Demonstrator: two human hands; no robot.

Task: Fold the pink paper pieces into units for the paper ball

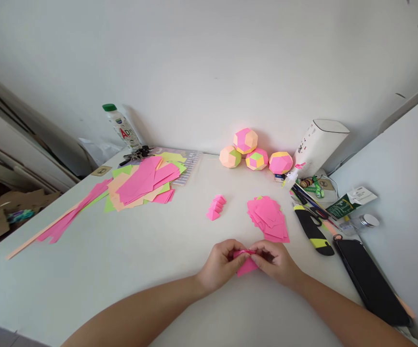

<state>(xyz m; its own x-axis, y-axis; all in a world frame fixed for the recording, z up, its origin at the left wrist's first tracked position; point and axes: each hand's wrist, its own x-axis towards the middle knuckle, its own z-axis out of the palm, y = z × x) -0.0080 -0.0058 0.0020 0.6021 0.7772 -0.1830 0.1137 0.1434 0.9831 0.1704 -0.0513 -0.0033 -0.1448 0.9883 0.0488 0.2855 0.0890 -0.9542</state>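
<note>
In the frame's lower centre, the left hand (pixel 216 266) and right hand (pixel 280 265) pinch a pink paper piece (pixel 247 268) (its lower part shows below). A pink paper stack (pixel 268 213) lies right of centre, folded pink units (pixel 215 208) left of it.

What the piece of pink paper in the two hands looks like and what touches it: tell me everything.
The piece of pink paper looks thin and plain, with no print visible. Its far edge looks folded or bent up, pinched by the left hand and right hand; a flat part shows below. It is nearer the wearer than the pink pile. The hands hide much of it, so its full outline is unclear, as is whether it touches the white table.
</note>
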